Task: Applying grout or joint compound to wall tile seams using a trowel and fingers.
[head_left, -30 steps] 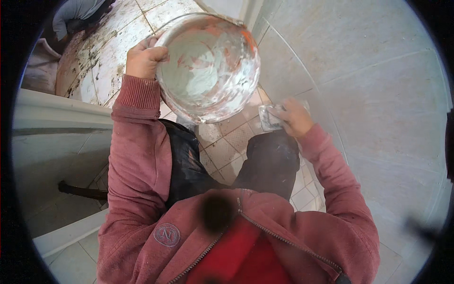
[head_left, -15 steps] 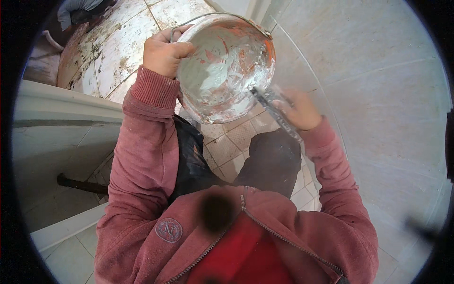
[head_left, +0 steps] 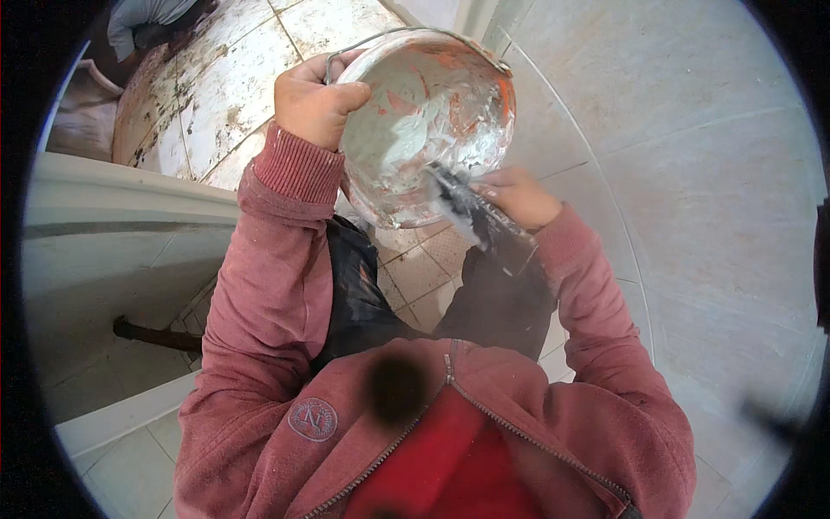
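My left hand point(head_left: 316, 102) is closed round the left rim of an orange bucket point(head_left: 504, 108), thumb inside and fingers outside. Tipped toward me, the bucket shows its inner wall, smeared with white paste point(head_left: 399, 143). A thin wire handle point(head_left: 380, 36) runs along its far rim. In my right hand point(head_left: 521, 197) is a dark, flat putty knife point(head_left: 484, 216), streaked with white paste and somewhat blurred. Its upper end lies over the bucket's near right edge; whether it touches the wall I cannot tell.
A pale tiled wall point(head_left: 692, 199) rises close on my right. To the left is a white ledge point(head_left: 130, 182), with a dark bar point(head_left: 156, 334) below it. Dirty floor tiles point(head_left: 233, 86) stretch beyond, where another person point(head_left: 151, 24) is partly visible at the far left.
My right hand and the putty knife have moved left and turned, with more of the blade showing. The bucket and my left hand have shifted slightly right.
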A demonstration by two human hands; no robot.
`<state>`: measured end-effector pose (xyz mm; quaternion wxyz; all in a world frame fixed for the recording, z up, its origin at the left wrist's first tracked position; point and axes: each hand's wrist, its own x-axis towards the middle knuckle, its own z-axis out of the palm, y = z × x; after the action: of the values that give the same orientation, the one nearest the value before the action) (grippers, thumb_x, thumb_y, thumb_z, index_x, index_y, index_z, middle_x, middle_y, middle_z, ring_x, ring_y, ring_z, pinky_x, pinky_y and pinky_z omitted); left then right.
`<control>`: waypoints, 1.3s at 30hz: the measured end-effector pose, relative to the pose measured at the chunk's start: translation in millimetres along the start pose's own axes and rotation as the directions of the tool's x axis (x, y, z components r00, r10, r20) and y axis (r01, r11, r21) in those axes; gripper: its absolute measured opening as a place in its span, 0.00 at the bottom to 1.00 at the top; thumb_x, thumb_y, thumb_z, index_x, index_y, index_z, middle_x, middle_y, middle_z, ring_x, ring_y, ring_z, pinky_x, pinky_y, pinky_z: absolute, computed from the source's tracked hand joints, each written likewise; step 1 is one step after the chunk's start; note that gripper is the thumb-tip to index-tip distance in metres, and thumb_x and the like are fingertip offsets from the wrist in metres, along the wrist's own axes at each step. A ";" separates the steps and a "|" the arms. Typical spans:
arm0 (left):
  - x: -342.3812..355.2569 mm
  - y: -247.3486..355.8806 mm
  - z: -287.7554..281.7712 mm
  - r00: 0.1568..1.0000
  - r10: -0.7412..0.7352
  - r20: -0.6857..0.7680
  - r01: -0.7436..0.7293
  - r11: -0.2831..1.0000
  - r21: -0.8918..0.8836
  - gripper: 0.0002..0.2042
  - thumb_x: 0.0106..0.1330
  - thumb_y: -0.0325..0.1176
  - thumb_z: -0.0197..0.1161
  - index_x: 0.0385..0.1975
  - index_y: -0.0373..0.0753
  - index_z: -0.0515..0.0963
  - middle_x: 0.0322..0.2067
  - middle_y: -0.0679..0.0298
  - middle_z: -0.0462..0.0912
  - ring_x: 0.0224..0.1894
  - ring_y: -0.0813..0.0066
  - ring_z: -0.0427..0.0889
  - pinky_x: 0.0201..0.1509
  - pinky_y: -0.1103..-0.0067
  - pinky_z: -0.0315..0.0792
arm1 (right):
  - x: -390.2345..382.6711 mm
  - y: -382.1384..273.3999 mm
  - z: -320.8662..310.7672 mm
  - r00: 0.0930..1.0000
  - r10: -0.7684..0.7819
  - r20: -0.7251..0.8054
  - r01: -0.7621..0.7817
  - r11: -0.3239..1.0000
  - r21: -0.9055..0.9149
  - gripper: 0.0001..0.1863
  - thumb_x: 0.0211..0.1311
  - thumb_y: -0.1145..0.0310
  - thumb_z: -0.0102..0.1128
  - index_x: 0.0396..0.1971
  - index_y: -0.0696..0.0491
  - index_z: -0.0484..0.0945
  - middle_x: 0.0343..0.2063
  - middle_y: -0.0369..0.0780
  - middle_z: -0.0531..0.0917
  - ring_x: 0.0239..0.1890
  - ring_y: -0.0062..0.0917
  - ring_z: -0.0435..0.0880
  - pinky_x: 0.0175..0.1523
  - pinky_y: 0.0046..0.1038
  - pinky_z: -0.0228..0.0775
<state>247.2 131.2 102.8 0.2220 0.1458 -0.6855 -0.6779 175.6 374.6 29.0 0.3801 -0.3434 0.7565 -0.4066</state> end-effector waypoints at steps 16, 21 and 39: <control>-0.3 -0.2 -19.2 0.999 0.020 0.031 -0.016 0.991 -0.134 0.15 0.39 0.18 0.56 0.32 0.26 0.74 0.23 0.67 0.75 0.24 0.82 0.71 0.32 0.87 0.67 | 113.8 -27.3 25.6 0.984 -0.116 -0.139 0.090 0.979 -0.182 0.16 0.50 0.63 0.52 0.36 0.57 0.75 0.33 0.46 0.77 0.38 0.33 0.74 0.45 0.27 0.62; 3.2 -4.7 1.8 1.000 0.014 0.013 -0.013 1.000 -0.027 0.15 0.39 0.19 0.57 0.32 0.28 0.75 0.22 0.67 0.75 0.23 0.83 0.71 0.30 0.87 0.68 | 74.3 5.5 9.4 0.969 -0.169 0.181 0.192 0.975 -0.113 0.17 0.53 0.65 0.49 0.41 0.58 0.71 0.37 0.44 0.76 0.39 0.27 0.75 0.46 0.23 0.63; 10.9 -36.4 -18.7 0.991 0.014 -0.132 0.008 0.987 0.161 0.20 0.39 0.21 0.57 0.37 0.26 0.72 0.29 0.63 0.77 0.27 0.82 0.72 0.32 0.87 0.66 | -64.7 103.3 -15.7 0.857 -0.188 -0.480 -0.437 0.229 -0.870 0.14 0.41 0.69 0.54 0.31 0.56 0.70 0.29 0.41 0.70 0.36 0.31 0.70 0.36 0.29 0.66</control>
<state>243.5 108.2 67.4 0.2556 0.2072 -0.7220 -0.6087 171.2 478.6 -36.4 -0.0876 -0.3220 0.9364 0.1086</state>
